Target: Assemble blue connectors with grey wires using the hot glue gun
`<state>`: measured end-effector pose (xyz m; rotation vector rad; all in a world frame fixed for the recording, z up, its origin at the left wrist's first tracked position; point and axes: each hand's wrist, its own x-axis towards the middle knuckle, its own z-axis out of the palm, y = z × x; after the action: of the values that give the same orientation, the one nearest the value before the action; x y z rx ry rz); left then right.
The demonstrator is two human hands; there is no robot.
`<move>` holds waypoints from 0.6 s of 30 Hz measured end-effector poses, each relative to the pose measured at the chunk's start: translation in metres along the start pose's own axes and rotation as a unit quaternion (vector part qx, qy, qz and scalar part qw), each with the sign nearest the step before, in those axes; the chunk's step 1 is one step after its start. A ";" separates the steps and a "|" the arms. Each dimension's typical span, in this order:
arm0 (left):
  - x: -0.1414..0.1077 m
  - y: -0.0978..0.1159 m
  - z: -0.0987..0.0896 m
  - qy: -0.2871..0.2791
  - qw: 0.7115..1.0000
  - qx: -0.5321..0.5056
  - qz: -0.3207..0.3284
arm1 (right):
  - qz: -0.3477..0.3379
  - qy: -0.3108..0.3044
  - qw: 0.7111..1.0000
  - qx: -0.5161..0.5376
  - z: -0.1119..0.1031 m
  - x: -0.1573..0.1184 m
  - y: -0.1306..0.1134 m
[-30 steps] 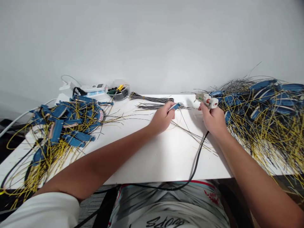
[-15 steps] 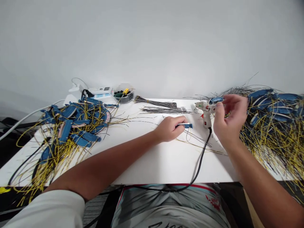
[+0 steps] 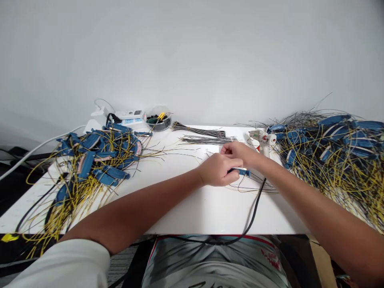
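My left hand [image 3: 218, 170] is closed round a blue curved plastic piece [image 3: 243, 172] with thin wires, over the middle of the white table [image 3: 192, 212]. One end of the piece sticks out to the right of my fingers; the rest is hidden. Just beyond it, my right hand [image 3: 237, 153] crosses in from the right with its fingertips pinched together. Whatever lies between those fingertips is too small or hidden to make out. Behind my right wrist stands a white glue gun [image 3: 265, 141] with a black cord [image 3: 255, 210].
Blue pieces with yellow and black wires are heaped at left [image 3: 87, 162] and right [image 3: 336, 138]. Along the back lie bundles of dark wires [image 3: 201, 131], a clear round tub [image 3: 163, 125] and a white power strip [image 3: 130, 117]. The cord hangs over the front edge.
My right hand has left the glue gun's side and come left to my left hand, its fingers now pinched. The blue piece stays in my left hand; the view has shifted slightly.
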<state>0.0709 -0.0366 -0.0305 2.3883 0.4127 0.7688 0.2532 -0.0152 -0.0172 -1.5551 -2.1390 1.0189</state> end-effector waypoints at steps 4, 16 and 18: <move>-0.002 -0.001 0.000 0.001 1.000 -0.015 -0.020 | 0.001 0.031 0.994 0.103 -0.005 -0.010 0.000; 0.020 -0.023 -0.006 0.155 0.885 -0.356 -0.258 | 0.015 0.183 0.887 0.423 0.000 -0.032 0.018; 0.023 -0.025 -0.005 0.160 0.886 -0.350 -0.259 | 0.011 0.178 0.883 0.435 0.000 -0.033 0.019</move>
<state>0.0826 -0.0050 -0.0327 1.3888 0.7257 0.8653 0.2783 -0.0423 -0.0256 -1.1696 -1.1389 1.3134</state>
